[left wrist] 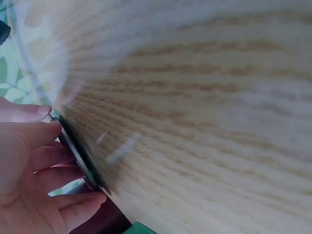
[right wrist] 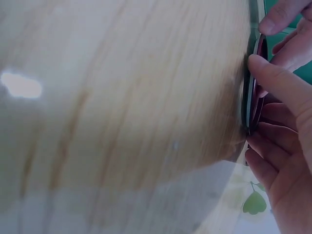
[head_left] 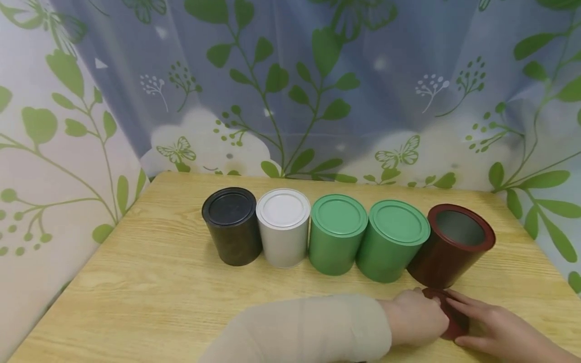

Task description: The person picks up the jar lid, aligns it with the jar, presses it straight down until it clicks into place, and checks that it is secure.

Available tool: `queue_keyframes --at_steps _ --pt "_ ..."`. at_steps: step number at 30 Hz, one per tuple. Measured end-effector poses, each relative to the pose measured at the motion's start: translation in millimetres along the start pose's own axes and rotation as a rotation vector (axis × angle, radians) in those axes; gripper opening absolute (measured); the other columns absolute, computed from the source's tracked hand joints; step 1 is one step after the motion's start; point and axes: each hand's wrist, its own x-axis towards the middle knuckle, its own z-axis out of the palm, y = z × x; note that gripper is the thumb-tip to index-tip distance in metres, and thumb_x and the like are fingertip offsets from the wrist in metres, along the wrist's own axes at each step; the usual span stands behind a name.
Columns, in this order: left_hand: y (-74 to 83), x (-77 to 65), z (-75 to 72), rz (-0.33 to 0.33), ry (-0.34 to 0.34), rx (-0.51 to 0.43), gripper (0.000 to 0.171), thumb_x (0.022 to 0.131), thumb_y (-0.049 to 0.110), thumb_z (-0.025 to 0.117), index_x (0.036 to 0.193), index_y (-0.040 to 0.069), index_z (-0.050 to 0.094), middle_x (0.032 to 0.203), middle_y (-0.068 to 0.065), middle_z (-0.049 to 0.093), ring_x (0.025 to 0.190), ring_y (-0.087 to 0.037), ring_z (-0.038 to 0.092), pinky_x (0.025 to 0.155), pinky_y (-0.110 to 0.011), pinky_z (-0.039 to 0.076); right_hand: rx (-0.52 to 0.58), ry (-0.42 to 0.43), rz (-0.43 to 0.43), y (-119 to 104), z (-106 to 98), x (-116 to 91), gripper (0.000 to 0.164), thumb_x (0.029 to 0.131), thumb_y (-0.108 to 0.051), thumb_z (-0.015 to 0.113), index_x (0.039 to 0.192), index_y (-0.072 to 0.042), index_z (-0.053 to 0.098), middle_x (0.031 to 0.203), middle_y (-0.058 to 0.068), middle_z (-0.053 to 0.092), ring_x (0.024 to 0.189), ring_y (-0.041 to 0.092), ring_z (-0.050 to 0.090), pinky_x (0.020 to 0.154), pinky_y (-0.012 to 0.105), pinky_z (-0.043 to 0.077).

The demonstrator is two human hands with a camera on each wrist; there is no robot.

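A dark red round lid (head_left: 455, 322) is at the table's front right, just in front of the open dark red can (head_left: 442, 257). My left hand (head_left: 419, 317) holds the lid's left side, its thumb and fingers set around the rim. On the opposite side my right hand (head_left: 497, 325) grips the rim, fingers spread along it. Both wrist views show the lid (left wrist: 80, 156) edge-on, close to the tabletop. In the right wrist view the thumb of the right hand (right wrist: 287, 126) lies on the rim. Fingers hide much of the lid's face.
Left of the dark red can stand two lidded green cans (head_left: 338, 234) (head_left: 392, 242), a white can (head_left: 283, 229) and a black can (head_left: 232, 227), in one row. They stand on a wood-grain table (head_left: 136, 282). Patterned curtains (head_left: 290, 91) hang behind it.
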Motion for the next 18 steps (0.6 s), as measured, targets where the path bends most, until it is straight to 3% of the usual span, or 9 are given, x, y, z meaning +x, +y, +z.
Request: queue_keyframes --at_steps 3,8,14,18 --pt "-1.5 -1.6 -2.5 0.019 0.003 -0.004 0.026 0.100 0.029 0.043 0.110 0.041 0.064 0.118 0.017 0.049 0.109 -0.012 0.045 0.084 -0.027 0.046 0.048 -0.030 0.047 -0.9 -2.6 -0.8 0.068 0.074 -0.038 0.075 0.129 -0.002 0.055 0.139 -0.020 0.026 0.107 -0.002 0.051 0.073 0.009 0.044" --pt "-7.7 -6.1 -5.1 0.075 -0.014 -0.003 0.032 0.102 0.033 0.034 0.128 0.038 0.053 0.133 0.015 0.040 0.130 -0.016 0.032 0.102 -0.027 0.034 0.136 -0.023 0.094 -3.5 -9.2 -4.4 0.066 0.075 -0.029 0.077 0.131 -0.005 0.054 0.137 -0.026 0.024 0.109 -0.008 0.044 0.072 0.008 0.044" --pt "-17.8 -17.5 -4.4 0.157 0.147 0.054 0.042 0.100 0.046 0.028 0.135 0.031 0.047 0.132 0.014 0.043 0.128 -0.008 0.034 0.109 -0.024 0.021 0.179 0.020 0.076 -9.0 -20.2 -6.8 0.062 0.073 -0.016 0.079 0.130 -0.014 0.057 0.138 -0.030 0.024 0.113 -0.012 0.037 0.074 0.002 0.038" --pt "-26.6 -27.7 -5.8 0.210 0.244 0.064 0.044 0.101 0.043 0.026 0.137 0.027 0.047 0.138 0.013 0.043 0.131 -0.002 0.030 0.111 -0.025 0.014 0.162 0.061 0.087 -16.8 -27.0 -6.8 0.057 0.071 -0.012 0.079 0.125 -0.017 0.061 0.138 -0.032 0.026 0.111 -0.013 0.039 0.074 0.000 0.037"
